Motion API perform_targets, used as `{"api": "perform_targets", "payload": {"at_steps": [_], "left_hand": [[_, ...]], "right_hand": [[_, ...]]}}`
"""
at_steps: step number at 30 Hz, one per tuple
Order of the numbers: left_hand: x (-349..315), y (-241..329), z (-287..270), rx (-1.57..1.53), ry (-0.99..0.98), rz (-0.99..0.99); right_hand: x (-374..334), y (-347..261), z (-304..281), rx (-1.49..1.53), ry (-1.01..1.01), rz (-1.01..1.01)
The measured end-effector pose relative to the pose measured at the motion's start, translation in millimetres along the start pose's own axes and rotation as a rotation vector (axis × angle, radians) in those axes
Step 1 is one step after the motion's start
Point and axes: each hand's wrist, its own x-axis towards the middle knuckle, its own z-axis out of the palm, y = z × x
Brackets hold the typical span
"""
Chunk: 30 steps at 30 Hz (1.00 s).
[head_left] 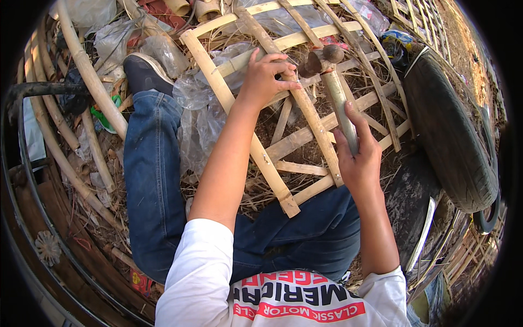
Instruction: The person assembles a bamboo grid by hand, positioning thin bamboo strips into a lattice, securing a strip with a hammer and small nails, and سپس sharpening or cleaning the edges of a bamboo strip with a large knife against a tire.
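A lattice frame of pale bamboo slats lies before me, its near corner by my leg. My left hand is closed over one long slat, thumb and fingers bent around it near a crossing. Whether a nail sits between those fingertips is hidden. In my right hand is a hammer, gripped by its greyish handle. The hammer's rusty head is up beside my left fingertips, over the lattice. Small nail heads show along the slats' near ends.
To the right stand a black tyre and more bamboo latticework. Curved bamboo poles and a dark metal frame lie left. Clear plastic sheeting and dry straw litter the ground. My legs in jeans flank the lattice.
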Motion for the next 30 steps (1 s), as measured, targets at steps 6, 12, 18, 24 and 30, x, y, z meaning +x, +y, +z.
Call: {"api": "perform_targets", "payload": {"at_steps": [6,12,18,24,30], "left_hand": [[-0.2,3.1,0.4,-0.018,-0.025,-0.013],[-1.4,6.2,-1.8,-0.008,0.0,-0.01],[1.1,3.6,-0.4,-0.015,0.015,-0.001],[-1.5,1.8,1.8,-0.01,0.008,-0.025],[-7.0,4.3,0.1,0.022,-0.02,-0.071]], "right_hand": [[6.7,-1.1,-3.3,-0.031,-0.053,-0.028],[13.8,-3.3,-2.7,-0.134,-0.163,-0.001],[10.2,-8.4,-2.9,-0.081,-0.021,-0.076],[9.9,-2.8,-1.0,0.018,0.043,-0.115],[9.9,-4.2,0.9,-0.125,-0.076,-0.044]]}}
